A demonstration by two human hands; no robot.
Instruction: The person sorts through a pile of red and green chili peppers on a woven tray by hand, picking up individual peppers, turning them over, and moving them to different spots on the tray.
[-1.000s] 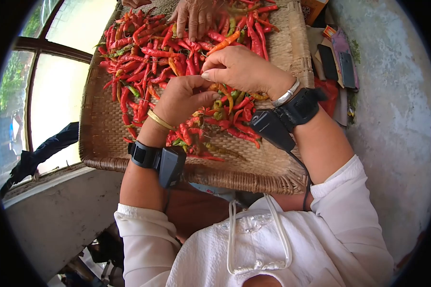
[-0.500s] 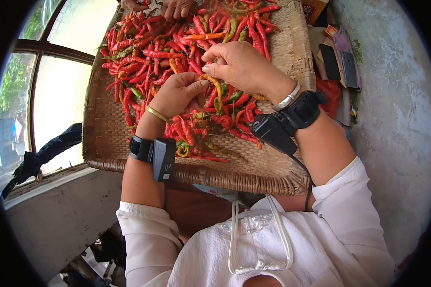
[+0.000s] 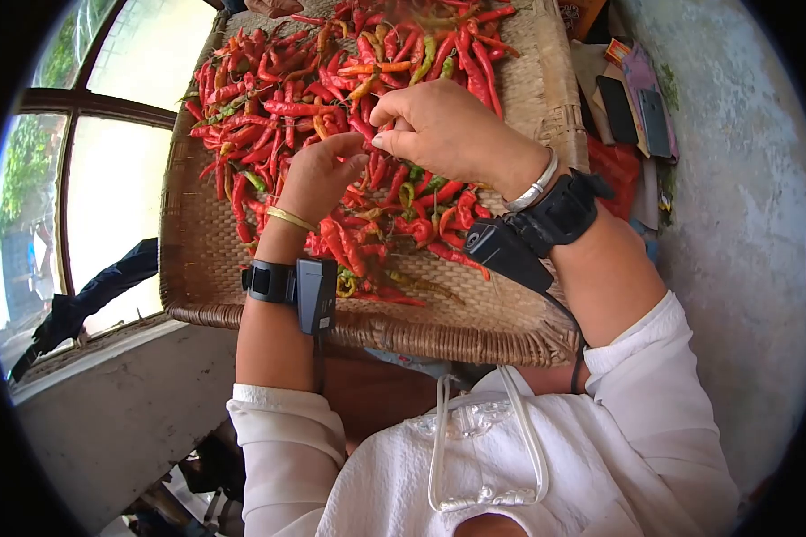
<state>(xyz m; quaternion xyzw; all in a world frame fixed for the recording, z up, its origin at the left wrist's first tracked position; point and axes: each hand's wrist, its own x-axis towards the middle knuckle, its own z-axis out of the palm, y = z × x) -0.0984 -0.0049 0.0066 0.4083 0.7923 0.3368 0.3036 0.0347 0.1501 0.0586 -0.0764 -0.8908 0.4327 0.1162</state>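
Red, orange and green chili peppers (image 3: pixel 269 107) lie in a loose heap on a woven basket tray (image 3: pixel 510 295). Over the heap's middle, my right hand (image 3: pixel 461 134) pinches thumb against curled forefinger, with a bit of red chili pepper (image 3: pixel 389 126) showing between them. My left hand (image 3: pixel 318 179) is close beside it on the left, thumb and fingers drawn together near the right fingertips. What its fingers hold, if anything, is hidden. Several red peppers (image 3: pixel 340 242) lie just below my left hand.
Part of another person's hand (image 3: pixel 273 7) shows at the tray's far edge. Two phones (image 3: pixel 616 109) and a red bag (image 3: pixel 613 170) are beyond the right rim. A window (image 3: pixel 121 179) and a dark folded umbrella-like object (image 3: pixel 90 300) are on the left.
The yellow-orange pepper held between my hands is gone from there. My left hand has turned and shifted slightly left. The other person's hands have mostly moved out of view at the top.
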